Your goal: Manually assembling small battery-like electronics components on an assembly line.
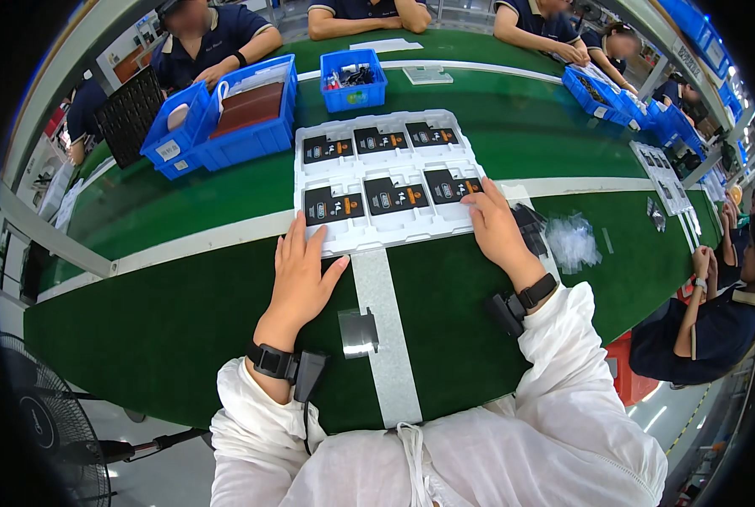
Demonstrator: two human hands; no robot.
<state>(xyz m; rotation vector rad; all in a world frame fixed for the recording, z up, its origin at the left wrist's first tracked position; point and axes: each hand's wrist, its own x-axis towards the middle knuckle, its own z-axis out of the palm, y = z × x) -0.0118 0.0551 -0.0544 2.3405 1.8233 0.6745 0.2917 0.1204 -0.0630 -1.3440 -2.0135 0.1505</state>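
A white molded tray (pixel 420 224) lies on the green table in front of me. Its recesses hold several flat black L-shaped packs with orange patches, like phone batteries; one black pack (pixel 333 205) sits at the near left and another black pack (pixel 452 186) at the near right. My left hand (pixel 297 279) touches the tray's near left corner, fingers stretched and thumb apart. Over the tray's right edge lies my right hand (pixel 497 224), fingers extended, one fingertip by the near right pack. Neither hand is closed around anything.
A small clear film piece (pixel 358 333) lies near me on the grey strip (pixel 386 363). Right of the tray are a dark item (pixel 530 228) and a heap of clear film (pixel 572 242). Blue bins (pixel 251 127) stand at the far left. Co-workers sit opposite and at right.
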